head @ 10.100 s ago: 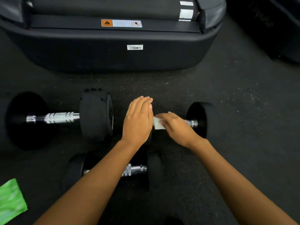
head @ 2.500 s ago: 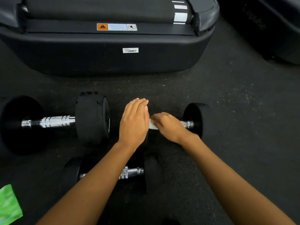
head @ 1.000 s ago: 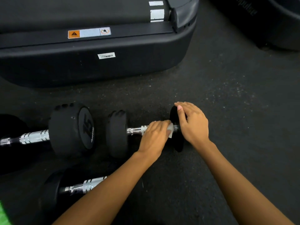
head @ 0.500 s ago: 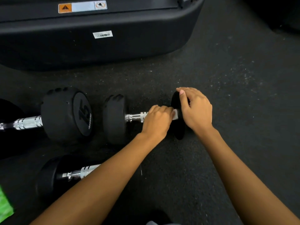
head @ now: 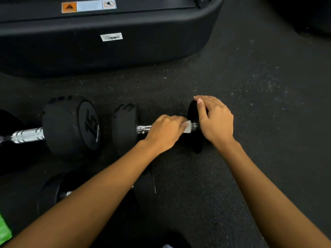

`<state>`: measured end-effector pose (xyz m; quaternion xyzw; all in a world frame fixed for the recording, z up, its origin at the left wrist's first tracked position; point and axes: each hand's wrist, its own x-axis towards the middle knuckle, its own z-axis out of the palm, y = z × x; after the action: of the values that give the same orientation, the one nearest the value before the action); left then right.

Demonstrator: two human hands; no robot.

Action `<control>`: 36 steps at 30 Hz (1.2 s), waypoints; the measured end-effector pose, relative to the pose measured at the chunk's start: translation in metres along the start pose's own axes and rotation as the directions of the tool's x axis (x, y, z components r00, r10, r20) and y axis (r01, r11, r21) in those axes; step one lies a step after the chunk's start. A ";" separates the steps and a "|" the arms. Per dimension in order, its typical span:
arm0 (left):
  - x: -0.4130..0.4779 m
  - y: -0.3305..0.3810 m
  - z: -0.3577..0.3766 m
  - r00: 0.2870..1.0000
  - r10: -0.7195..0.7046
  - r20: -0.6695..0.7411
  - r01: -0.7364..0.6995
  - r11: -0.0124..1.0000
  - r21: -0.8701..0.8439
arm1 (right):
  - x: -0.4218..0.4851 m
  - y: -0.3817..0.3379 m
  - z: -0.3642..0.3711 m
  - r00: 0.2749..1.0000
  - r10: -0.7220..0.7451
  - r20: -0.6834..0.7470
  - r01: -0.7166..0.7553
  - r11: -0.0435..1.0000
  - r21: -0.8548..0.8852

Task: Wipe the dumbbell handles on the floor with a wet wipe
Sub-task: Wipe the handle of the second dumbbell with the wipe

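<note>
A: Where's the wipe (head: 187, 126)?

B: On the middle dumbbell's handle (head: 144, 128), on the floor (head: 250, 86). The left hand (head: 165, 131) is curled around both, pinching it there, probably to rub the bar.

A: And the right hand (head: 215, 120)?

B: Spread over the end weight (head: 194, 140), likely to stop rolling.

A: Anything unclear?

B: Most of the wipe is hidden; the near dumbbell (head: 145, 190) sits under the forearm.

Handle (head: 144, 128) shiny metal; floor (head: 250, 86) seemingly rough rubber
</note>
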<state>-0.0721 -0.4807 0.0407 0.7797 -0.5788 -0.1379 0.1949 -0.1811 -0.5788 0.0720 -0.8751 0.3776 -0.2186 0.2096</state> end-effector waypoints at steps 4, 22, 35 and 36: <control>0.009 0.000 -0.002 0.977 -0.196 0.083 0.183 0.972 0.146 | 0.000 -0.001 0.001 1.000 -0.002 0.003 0.002 1.000 -0.007; 0.000 0.012 0.009 0.998 0.025 -0.051 -0.024 1.000 0.019 | 0.002 -0.001 0.000 1.000 0.003 0.019 -0.003 1.000 0.002; -0.004 0.009 0.010 0.992 0.064 -0.111 -0.072 0.994 -0.076 | 0.000 -0.002 -0.002 1.000 0.008 0.013 -0.008 1.000 0.011; -0.007 0.007 0.010 0.987 0.096 -0.127 -0.104 0.993 -0.056 | 0.000 -0.002 -0.002 1.000 0.007 0.011 -0.007 1.000 0.010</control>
<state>-0.0849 -0.4769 0.0347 0.7503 -0.5994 -0.0972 0.2614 -0.1812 -0.5777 0.0747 -0.8739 0.3783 -0.2148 0.2170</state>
